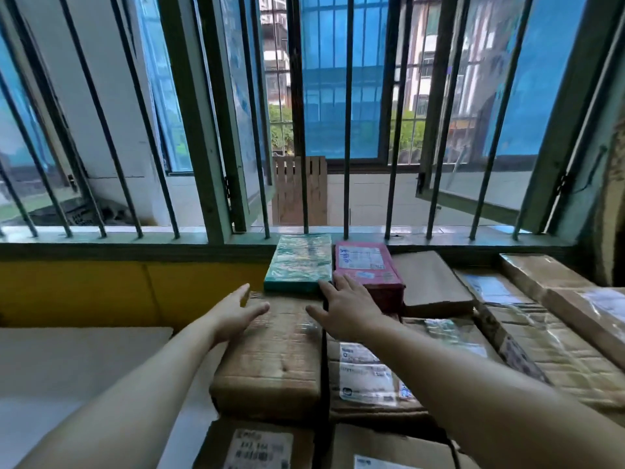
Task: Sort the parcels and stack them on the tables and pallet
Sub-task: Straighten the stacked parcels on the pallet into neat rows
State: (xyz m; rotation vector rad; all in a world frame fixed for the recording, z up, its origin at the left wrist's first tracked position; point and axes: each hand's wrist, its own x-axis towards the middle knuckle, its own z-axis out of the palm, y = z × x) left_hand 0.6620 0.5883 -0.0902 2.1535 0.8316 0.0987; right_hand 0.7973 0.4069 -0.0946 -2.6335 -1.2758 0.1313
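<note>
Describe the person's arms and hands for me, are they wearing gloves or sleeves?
No. The left hand and right hand are ungloved, with no ring showing. No sleeve, watch or bracelet appears anywhere up to the frame edge.

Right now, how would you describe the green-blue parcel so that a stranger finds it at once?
Find the barred window; parcels are stacked just below it. At the back left of that stack, the teal parcel lies flat beside a pink parcel. It alone is teal with shiny film; the neighbours are pink or brown cardboard.
</note>
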